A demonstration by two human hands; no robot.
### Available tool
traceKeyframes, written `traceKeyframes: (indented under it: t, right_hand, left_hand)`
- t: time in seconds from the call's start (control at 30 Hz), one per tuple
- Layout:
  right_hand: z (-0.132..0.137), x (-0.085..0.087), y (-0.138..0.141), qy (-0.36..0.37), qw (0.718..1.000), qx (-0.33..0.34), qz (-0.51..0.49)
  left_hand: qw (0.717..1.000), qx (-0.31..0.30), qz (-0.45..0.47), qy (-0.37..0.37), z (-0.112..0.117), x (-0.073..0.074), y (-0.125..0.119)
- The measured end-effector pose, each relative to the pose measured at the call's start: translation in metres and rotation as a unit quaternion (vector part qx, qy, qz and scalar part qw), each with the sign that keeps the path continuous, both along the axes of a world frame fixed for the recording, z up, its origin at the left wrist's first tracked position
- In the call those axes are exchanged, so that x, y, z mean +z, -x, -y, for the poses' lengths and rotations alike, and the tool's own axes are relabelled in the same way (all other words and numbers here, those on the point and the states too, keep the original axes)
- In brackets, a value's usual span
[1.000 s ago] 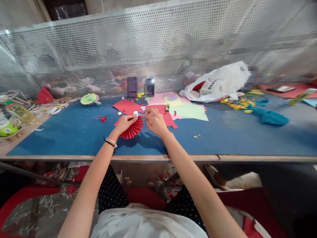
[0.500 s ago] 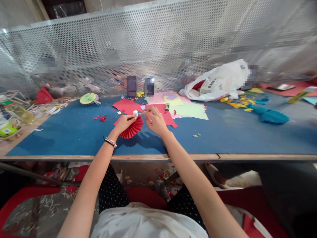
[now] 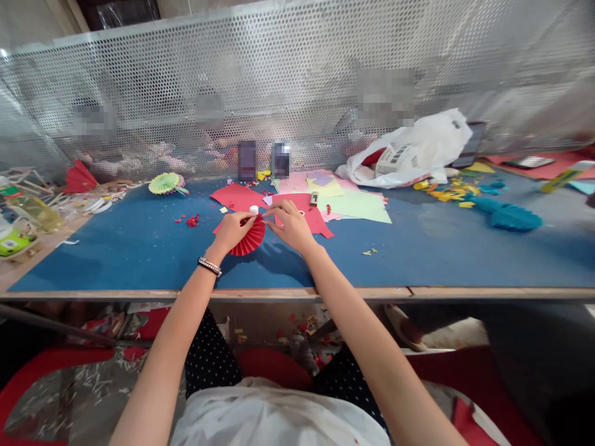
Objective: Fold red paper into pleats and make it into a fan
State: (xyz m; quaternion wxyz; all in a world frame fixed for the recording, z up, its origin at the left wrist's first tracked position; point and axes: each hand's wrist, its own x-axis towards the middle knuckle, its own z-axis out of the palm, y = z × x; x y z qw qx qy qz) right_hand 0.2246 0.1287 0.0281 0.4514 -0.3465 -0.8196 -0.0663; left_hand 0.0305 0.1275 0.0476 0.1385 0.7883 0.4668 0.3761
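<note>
The red pleated paper fan (image 3: pixel 250 238) lies on the blue table (image 3: pixel 139 248) between the two hands, its pleats spreading toward the person and its pinched point away — at the fingertips. The left hand (image 3: pixel 231 230) is closed over the fan's left part, nearer to it than the other; the right hand (image 3: pixel 290 224) sits just beside it, fingers pinched together at the tip, where a small white cap (image 3: pixel 253 210) shows. The fan looks crisp, half open.
</note>
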Motion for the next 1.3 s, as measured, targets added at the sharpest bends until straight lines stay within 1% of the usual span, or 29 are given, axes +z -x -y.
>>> traceKeyframes:
  t: [0.27, 0.5, 0.63, 0.8, 0.97, 1.3]
  right_hand:
    - [-0.0033, -0.003, 0.0005, 0.002, 1.0, -0.002, 0.006]
    - [-0.0036, -0.0048, 0.0008, 0.003, 1.0, -0.005, 0.015]
    - [-0.0036, -0.0036, -0.0002, 0.003, 0.999, -0.018, 0.029]
    - [-0.0021, -0.0016, -0.0015, 0.023, 0.997, -0.046, 0.059]
    - [-0.0006, -0.0012, -0.0016, 0.049, 0.995, -0.028, 0.086]
    - [-0.0016, -0.0033, -0.0014, 0.062, 0.992, -0.027, 0.108]
  left_hand:
    - [1.0, -0.009, -0.029, -0.004, -0.0027, -0.005, 0.001]
    - [0.999, -0.014, -0.039, 0.007, -0.0061, -0.0081, 0.0014]
    - [0.998, -0.013, -0.06, 0.021, -0.006, -0.0065, 0.0018]
    - [0.994, -0.023, -0.099, 0.037, -0.0046, -0.005, 0.0019]
    - [0.991, -0.035, -0.124, 0.048, -0.0046, -0.0064, 0.0025]
    - [0.99, -0.05, -0.12, 0.05, -0.0046, -0.0075, 0.0021]
